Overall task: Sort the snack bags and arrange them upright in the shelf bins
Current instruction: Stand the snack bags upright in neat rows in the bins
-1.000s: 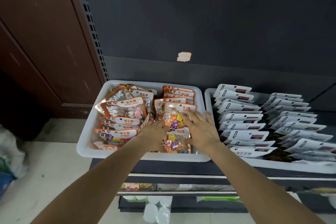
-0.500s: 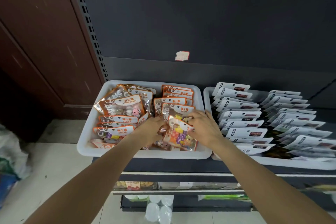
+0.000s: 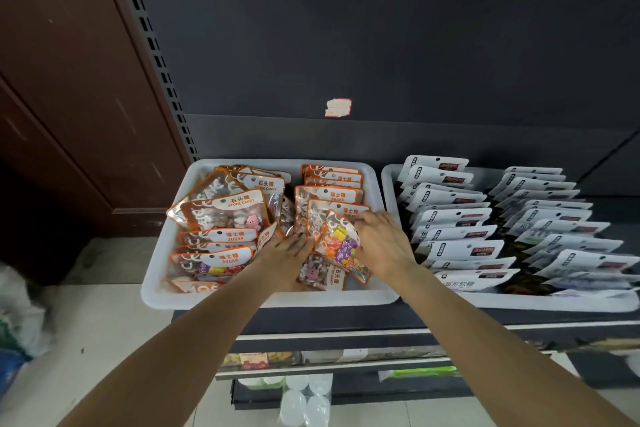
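Head view: 1 white bin (image 3: 159,263) of orange-trimmed candy bags, left on the shelf. Right hand (image 3: 382,246) grips a colourful candy bag (image 3: 341,246), tilted, at the bin's front right. Left hand (image 3: 285,250) lies beside it on a flat "Stone Candy" bag (image 3: 320,274); its fingers are hidden, grip unclear. 1 bin of white pouches (image 3: 450,250) sits just right.
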The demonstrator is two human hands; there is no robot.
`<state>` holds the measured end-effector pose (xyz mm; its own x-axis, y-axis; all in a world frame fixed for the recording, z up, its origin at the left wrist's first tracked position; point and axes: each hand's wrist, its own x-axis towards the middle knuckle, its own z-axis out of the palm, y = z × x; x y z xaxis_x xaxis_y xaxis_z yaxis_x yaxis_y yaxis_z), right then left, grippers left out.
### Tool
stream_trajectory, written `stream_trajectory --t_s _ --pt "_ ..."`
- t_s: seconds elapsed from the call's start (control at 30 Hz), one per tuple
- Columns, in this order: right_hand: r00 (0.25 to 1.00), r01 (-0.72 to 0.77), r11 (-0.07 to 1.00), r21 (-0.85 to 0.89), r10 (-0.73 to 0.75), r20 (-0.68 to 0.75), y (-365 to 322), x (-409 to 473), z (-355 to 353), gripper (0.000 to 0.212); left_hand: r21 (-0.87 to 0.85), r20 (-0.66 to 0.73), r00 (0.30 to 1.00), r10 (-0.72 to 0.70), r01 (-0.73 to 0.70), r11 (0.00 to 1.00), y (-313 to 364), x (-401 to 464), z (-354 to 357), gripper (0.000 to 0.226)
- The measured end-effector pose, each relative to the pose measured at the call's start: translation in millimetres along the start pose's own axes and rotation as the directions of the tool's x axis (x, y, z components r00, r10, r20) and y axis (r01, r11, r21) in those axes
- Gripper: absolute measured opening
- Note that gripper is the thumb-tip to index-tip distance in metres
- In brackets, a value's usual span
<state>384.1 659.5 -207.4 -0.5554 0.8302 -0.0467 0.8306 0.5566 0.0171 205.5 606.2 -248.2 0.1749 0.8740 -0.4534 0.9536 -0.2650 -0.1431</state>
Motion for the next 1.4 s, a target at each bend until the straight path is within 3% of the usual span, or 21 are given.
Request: stream_trajectory --t_s 0.07,0.27,0.47,0.73,0.93,1.1,1.23,1.3,1.4 --pt "1.000 -0.005 1.000 0.001 0.005 -0.010 -1 3 0 0.053 0.002 0.018 1.000 -0.003 0.003 1.000 0 6 3 0.091" --pt "0.997 0.079 0.983 -0.165 -0.082 -0.010 -13 17 12 0.100 -0.002 -0.014 1.000 0.008 -0.008 1.000 -3 15 11 0.090" --pt "0.999 0.034 0.970 -0.239 -0.023 0.048 -13 23 25 0.096 -0.175 -0.086 0.995 -0.057 0.041 0.984 -2 13 1 0.088" --pt "0.999 0.007 0.972 -0.236 0.004 0.049 -14 22 27 0.097 0.009 -0.137 0.990 -0.041 0.043 0.999 -1 14 -1 0.081" --pt "0.999 0.007 0.977 -0.213 0.003 0.048 -15 21 27 0.097 -0.106 -0.119 0.988 -0.095 0.083 0.991 0 19 -4 0.089" --pt "0.999 0.000 0.979 -0.202 0.008 0.041 -15 21 24 0.097 -0.156 -0.152 0.976 -0.153 0.129 0.979 3 18 -11 0.065" --pt "0.998 -0.035 0.982 -0.186 0.045 0.049 -17 19 18 0.102 -0.312 -0.188 0.964 -0.187 0.122 0.942 -1 8 -16 0.051" --pt "0.995 -0.078 0.978 -0.193 0.089 0.046 -17 19 17 0.108 -0.392 -0.242 0.948 -0.208 0.101 0.914 -6 2 -19 0.046" --pt "0.990 -0.110 0.970 -0.215 0.126 0.066 -19 19 14 0.107 -0.372 -0.376 0.901 -0.214 0.065 0.926 -12 -10 -23 0.040"
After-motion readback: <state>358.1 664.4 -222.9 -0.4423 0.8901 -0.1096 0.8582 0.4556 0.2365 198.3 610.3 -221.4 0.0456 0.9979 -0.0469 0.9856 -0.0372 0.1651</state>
